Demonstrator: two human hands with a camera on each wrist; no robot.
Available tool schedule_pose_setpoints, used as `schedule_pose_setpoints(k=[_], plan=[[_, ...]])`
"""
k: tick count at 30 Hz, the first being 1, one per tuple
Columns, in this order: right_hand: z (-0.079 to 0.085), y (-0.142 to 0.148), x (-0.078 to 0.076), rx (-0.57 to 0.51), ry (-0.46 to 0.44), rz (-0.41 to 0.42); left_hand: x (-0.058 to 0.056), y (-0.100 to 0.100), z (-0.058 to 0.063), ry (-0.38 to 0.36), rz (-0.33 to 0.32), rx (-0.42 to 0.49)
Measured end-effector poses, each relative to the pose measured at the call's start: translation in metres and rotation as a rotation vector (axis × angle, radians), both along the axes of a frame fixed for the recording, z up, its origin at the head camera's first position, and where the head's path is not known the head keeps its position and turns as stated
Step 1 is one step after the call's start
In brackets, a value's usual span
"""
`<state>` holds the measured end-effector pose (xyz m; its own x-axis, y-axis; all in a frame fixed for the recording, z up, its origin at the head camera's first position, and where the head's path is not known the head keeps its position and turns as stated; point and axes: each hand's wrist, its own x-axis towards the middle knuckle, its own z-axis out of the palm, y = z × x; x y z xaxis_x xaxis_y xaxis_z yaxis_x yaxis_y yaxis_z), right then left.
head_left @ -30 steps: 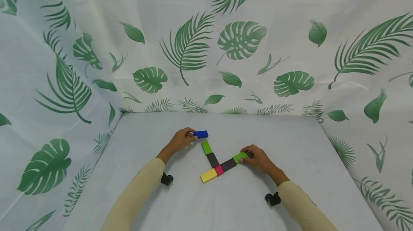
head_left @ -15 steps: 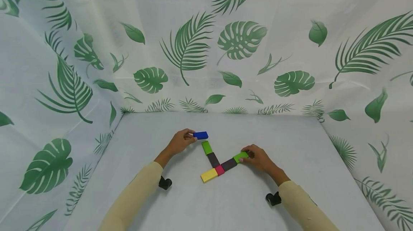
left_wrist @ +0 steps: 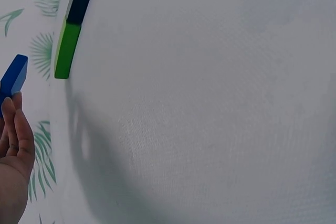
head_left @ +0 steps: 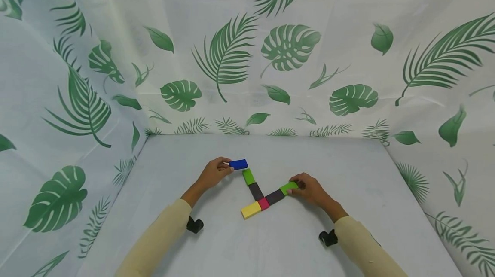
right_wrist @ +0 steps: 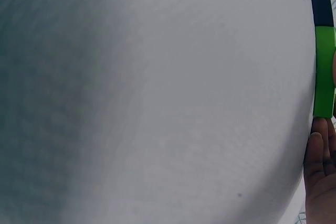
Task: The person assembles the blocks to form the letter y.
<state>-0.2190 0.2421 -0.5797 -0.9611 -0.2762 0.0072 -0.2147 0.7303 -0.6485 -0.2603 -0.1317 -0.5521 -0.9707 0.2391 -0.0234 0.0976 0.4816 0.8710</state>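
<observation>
My left hand (head_left: 212, 173) pinches one end of a blue block (head_left: 238, 164), held raised beside the far green block (head_left: 249, 177) and apart from it. In the left wrist view, the blue block (left_wrist: 17, 77) points upward from my fingertips. My right hand (head_left: 311, 190) grips the outer end of another green block (head_left: 287, 188), which lies on the table. A dark block (head_left: 255, 191) joins the far green one to a small red block (head_left: 263, 203). A second dark block (head_left: 275, 197) runs from the red one to the gripped green block. A yellow block (head_left: 251, 210) touches the red block's left side.
The blocks lie on a white table (head_left: 286, 242). Behind it and at both sides hangs a white curtain with green leaf prints (head_left: 290, 47). A black wrist device (head_left: 195, 225) sits under the left forearm, another (head_left: 328, 238) under the right.
My left hand has drawn slightly back toward me and left with the blue block. My right hand and the laid blocks stay put.
</observation>
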Motion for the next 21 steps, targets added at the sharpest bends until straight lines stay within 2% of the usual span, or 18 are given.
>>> schedule_pose_setpoints(k=[11, 21], plan=[[0.001, 0.0, 0.0, 0.007, 0.018, 0.006, 0.01, -0.002, 0.002, -0.018, 0.006, 0.047], [-0.001, 0.0, -0.002, 0.004, -0.009, 0.003, 0.019, -0.008, 0.002, -0.036, 0.025, 0.087]])
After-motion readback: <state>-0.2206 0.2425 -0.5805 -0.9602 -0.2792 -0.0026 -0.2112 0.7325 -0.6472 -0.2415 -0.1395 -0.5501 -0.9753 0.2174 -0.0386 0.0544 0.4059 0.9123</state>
